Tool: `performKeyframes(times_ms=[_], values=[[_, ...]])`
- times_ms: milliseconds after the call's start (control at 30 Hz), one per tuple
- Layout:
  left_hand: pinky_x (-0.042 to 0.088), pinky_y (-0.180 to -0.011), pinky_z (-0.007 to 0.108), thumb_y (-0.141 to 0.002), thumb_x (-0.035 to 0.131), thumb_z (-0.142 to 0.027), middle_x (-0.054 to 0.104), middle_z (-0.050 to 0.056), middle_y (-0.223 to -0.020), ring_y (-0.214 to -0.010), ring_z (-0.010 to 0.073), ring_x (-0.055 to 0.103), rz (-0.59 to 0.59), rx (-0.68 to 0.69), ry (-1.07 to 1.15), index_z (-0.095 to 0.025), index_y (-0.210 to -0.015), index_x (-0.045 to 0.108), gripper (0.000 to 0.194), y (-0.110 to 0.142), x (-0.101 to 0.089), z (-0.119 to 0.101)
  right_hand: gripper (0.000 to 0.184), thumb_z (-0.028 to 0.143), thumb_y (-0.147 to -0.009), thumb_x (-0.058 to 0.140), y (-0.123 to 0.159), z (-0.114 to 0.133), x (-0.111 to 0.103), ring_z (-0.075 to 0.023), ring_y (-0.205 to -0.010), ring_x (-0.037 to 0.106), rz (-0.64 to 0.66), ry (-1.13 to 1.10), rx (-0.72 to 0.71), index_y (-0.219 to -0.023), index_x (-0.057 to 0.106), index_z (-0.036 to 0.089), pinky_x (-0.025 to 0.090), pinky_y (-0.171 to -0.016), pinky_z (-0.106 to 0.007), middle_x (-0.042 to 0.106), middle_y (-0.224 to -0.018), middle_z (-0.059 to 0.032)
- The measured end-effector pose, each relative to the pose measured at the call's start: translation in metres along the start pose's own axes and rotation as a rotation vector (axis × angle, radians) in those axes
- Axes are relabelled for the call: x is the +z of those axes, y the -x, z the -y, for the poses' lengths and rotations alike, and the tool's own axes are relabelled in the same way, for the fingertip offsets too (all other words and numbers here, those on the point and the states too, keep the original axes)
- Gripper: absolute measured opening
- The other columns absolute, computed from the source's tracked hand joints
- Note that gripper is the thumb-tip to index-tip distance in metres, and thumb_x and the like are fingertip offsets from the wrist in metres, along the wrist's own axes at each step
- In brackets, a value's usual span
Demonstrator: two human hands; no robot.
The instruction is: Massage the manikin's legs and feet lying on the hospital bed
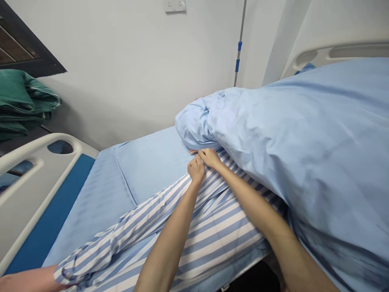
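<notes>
My left hand (196,169) and my right hand (210,158) sit close together, each pinching the blue-and-white striped gown (215,227) worn by a person lying in the bed. Just above them is the bunched end of a light blue blanket (304,142), which covers the person's upper part and hides it. The gown's long striped sleeve (103,239) runs to the lower left, and that person's bare forearm (27,282) comes out of it at the frame edge. A striped pillow or further gown cloth cannot be told apart here.
The blue-sheeted mattress (146,162) has a white bed rail (39,190) at lower left and a white headboard (334,54) at upper right. Folded green cloth (21,101) lies beyond the rail. An IV pole (240,44) stands against the wall.
</notes>
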State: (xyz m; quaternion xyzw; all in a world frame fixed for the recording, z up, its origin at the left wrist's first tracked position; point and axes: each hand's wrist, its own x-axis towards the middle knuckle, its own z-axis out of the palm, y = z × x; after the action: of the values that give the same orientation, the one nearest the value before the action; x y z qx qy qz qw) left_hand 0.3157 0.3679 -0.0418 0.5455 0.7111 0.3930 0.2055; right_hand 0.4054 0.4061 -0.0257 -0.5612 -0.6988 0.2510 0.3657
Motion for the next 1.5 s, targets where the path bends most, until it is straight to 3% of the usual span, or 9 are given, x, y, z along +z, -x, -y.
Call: performKeyframes(times_ms=[167, 467, 667, 800, 1067, 1167, 1233, 1300, 1500], values=[[0.042, -0.073, 0.032, -0.1, 0.032, -0.035, 0.065, 0.009, -0.067, -0.073, 0.0212, 0.061, 0.036, 0.011, 0.068, -0.023, -0.059, 0.054, 0.049, -0.001, -0.002, -0.001, 0.036, 0.03, -0.098, 0.048, 0.007, -0.011, 0.006, -0.0206, -0.083, 0.066, -0.027, -0.06, 0.048, -0.076, 0.074, 0.02, 0.044, -0.075, -0.027, 0.078, -0.086, -0.0075], [0.042, -0.071, 0.028, -0.099, 0.032, -0.029, 0.067, 0.006, -0.069, -0.074, 0.0178, 0.062, 0.026, 0.029, 0.13, -0.021, -0.058, 0.054, 0.047, -0.017, 0.011, -0.03, 0.043, 0.037, -0.095, 0.043, -0.005, -0.023, 0.002, -0.0156, -0.059, 0.049, -0.118, -0.471, -0.011, -0.054, 0.045, 0.022, 0.039, -0.061, -0.027, 0.051, -0.054, 0.0012], [0.043, -0.079, 0.03, -0.102, 0.031, -0.03, 0.075, 0.012, -0.094, -0.091, 0.0217, 0.066, 0.047, 0.02, -0.015, -0.02, -0.077, 0.069, 0.047, -0.009, 0.018, -0.025, 0.04, 0.03, -0.098, 0.043, 0.002, -0.014, -0.012, -0.0189, -0.069, 0.06, -0.137, -0.111, -0.043, -0.061, 0.057, 0.021, 0.041, -0.069, -0.027, 0.068, -0.067, -0.0058], [0.041, -0.075, 0.03, -0.102, 0.034, -0.031, 0.076, 0.011, -0.09, -0.084, 0.0209, 0.065, 0.096, 0.052, -0.045, -0.02, -0.077, 0.071, 0.045, -0.007, 0.016, -0.023, 0.034, 0.029, -0.099, 0.047, 0.004, -0.003, -0.027, -0.0201, -0.073, 0.064, -0.129, 0.106, -0.126, -0.072, 0.064, 0.02, 0.039, -0.07, -0.027, 0.071, -0.072, -0.0087], [0.043, -0.079, 0.028, -0.101, 0.032, -0.03, 0.076, 0.009, -0.09, -0.09, 0.0199, 0.065, 0.082, 0.067, 0.026, -0.021, -0.072, 0.069, 0.047, -0.007, 0.022, -0.025, 0.042, 0.031, -0.1, 0.039, -0.011, -0.03, -0.019, -0.0154, -0.063, 0.053, -0.165, -0.127, -0.067, -0.062, 0.053, 0.021, 0.04, -0.066, -0.025, 0.058, -0.06, 0.0001], [0.043, -0.073, 0.026, -0.099, 0.033, -0.032, 0.068, 0.006, -0.069, -0.077, 0.017, 0.062, 0.14, 0.061, 0.12, -0.021, -0.058, 0.058, 0.05, -0.01, 0.013, -0.022, 0.041, 0.03, -0.097, 0.039, -0.012, -0.038, -0.013, -0.0156, -0.061, 0.051, -0.118, -0.127, -0.016, -0.06, 0.056, 0.02, 0.041, -0.065, -0.025, 0.057, -0.056, 0.0007], [0.041, -0.066, 0.026, -0.098, 0.033, -0.035, 0.054, 0.003, -0.052, -0.062, 0.0147, 0.055, 0.142, 0.004, 0.186, -0.022, -0.049, 0.048, 0.053, -0.017, -0.014, -0.009, 0.041, 0.028, -0.096, 0.039, -0.01, -0.037, -0.011, -0.0172, -0.063, 0.054, -0.07, -0.107, -0.015, -0.064, 0.062, 0.019, 0.042, -0.066, -0.025, 0.062, -0.059, -0.0019], [0.038, -0.06, 0.026, -0.097, 0.034, -0.037, 0.043, -0.001, -0.044, -0.051, 0.013, 0.045, 0.101, -0.07, 0.22, -0.022, -0.046, 0.042, 0.054, -0.024, -0.062, 0.016, 0.043, 0.026, -0.097, 0.037, -0.008, -0.035, -0.012, -0.0186, -0.065, 0.058, -0.051, -0.075, -0.014, -0.069, 0.068, 0.018, 0.042, -0.067, -0.026, 0.069, -0.066, -0.0059], [0.033, -0.055, 0.026, -0.09, 0.043, -0.038, 0.042, 0.0, -0.04, -0.047, 0.013, 0.04, -0.062, -0.21, -0.093, -0.022, -0.041, 0.043, 0.052, -0.006, -0.284, 0.131, 0.041, 0.027, -0.098, 0.041, -0.003, -0.038, -0.011, -0.0215, -0.071, 0.064, -0.028, 0.258, -0.011, -0.08, 0.076, 0.015, 0.036, -0.066, -0.03, 0.077, -0.086, -0.0173]])
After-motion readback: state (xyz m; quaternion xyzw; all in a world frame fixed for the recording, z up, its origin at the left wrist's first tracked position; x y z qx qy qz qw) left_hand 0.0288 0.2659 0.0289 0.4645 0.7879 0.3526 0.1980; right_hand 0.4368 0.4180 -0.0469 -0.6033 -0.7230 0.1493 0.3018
